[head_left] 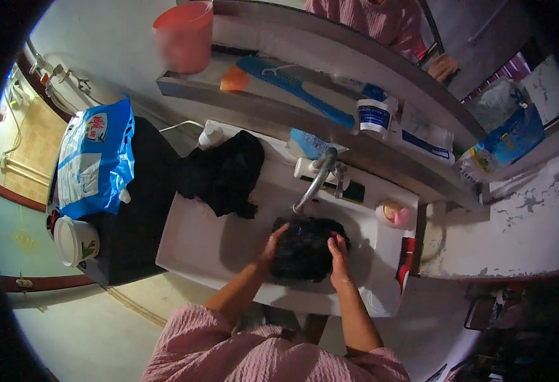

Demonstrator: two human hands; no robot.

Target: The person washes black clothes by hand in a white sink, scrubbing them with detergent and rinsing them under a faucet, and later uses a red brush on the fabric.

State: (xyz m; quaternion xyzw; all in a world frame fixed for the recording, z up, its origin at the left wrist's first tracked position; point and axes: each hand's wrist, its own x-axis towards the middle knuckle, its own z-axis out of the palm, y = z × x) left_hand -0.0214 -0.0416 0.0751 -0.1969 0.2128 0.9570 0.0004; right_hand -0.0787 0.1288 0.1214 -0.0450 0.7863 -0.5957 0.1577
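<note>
A bundled black wet cloth (pixel 308 254) lies in the white sink (pixel 235 239), just under the metal faucet (pixel 317 184). My left hand (pixel 273 244) grips its left side, with some fingertips hidden against the dark fabric. On the opposite side my right hand (pixel 338 260) holds the cloth's edge, thumb and fingers pressed to it. Another black garment (pixel 225 169) is heaped over the sink's back left corner. Beside it stands a white bottle (pixel 210 135).
A shelf above the sink bears a pink bucket (pixel 187 38), a blue long-handled brush (pixel 295 86) and a white tub (pixel 375 116). A soap dish (pixel 392 214) sits at the sink's right. To the left, a blue-and-white bag (pixel 101 159) and white pail (pixel 76 242) rest on a dark surface.
</note>
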